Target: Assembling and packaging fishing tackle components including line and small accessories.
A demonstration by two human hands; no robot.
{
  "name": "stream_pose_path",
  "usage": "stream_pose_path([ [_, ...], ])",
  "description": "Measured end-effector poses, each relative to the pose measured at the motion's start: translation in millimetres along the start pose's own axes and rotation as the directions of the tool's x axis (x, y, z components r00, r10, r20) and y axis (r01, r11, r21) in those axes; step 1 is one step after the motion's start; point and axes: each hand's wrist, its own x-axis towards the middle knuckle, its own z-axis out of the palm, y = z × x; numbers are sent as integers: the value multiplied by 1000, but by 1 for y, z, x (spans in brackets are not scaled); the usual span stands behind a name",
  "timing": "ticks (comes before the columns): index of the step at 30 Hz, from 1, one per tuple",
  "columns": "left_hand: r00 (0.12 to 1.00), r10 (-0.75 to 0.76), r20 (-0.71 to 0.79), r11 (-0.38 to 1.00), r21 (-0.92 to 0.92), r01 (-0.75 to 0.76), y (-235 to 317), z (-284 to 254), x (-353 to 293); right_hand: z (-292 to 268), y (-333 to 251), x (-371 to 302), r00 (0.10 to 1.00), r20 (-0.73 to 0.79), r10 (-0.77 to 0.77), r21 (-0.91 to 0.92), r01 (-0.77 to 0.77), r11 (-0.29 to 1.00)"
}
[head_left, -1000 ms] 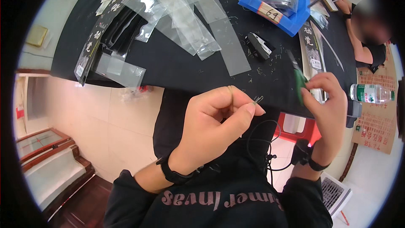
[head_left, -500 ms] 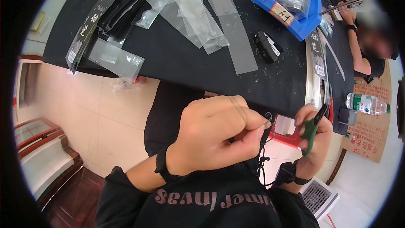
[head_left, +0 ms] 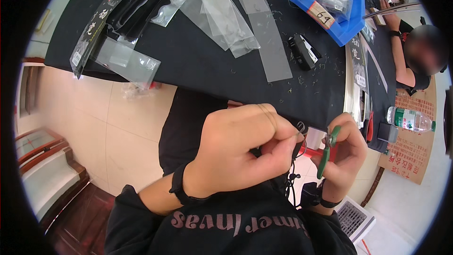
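Note:
My left hand (head_left: 245, 148) is closed in a pinch in front of my chest, its back toward the camera. A thin grey hook-shaped wire with a fine line (head_left: 301, 127) sticks out past the fingertips. A thin strand (head_left: 268, 117) loops over the knuckles. Close by on the right, my right hand (head_left: 351, 153) is closed around small green-handled scissors (head_left: 325, 153). The scissors are apart from the left fingertips; their blades are hard to make out.
A black-covered table (head_left: 198, 61) bears clear plastic sleeves (head_left: 222, 14), a black stapler (head_left: 304, 52), scattered thread-like scraps and a blue bin (head_left: 349, 28) of bags. A plastic bottle (head_left: 410, 119) stands at the right, below a co-worker (head_left: 406, 61). A red-and-white box (head_left: 316, 139) shows behind my hands.
My right hand has turned and shifted slightly left with the scissors, bringing them nearer the left fingertips. The left hand keeps its pinch almost in place.

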Motion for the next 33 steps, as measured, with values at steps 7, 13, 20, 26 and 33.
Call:
stream_pose_path([
  [7, 993, -120, 6, 989, -87, 120, 2, -1, 1, 2, -2, 3, 995, 99, 5, -13, -4, 1000],
  [13, 996, -86, 2, 989, -119, 85, -3, 2, -1, 2, -4, 4, 994, 111, 24, -44, -19, 999],
  [20, 996, -92, -15, 986, -139, 89, -1, 4, -1, 0, -1, 3, 994, 104, -10, -57, 16, 998],
  [26, 999, -36, -11, 992, -123, 34, -3, 5, 0, 0, -2, 2, 996, 89, 2, -53, 3, 999],
  [33, 997, -73, -6, 991, -112, 72, 0, 5, 0, -1, -3, 2, 994, 108, -12, -78, 20, 997],
])
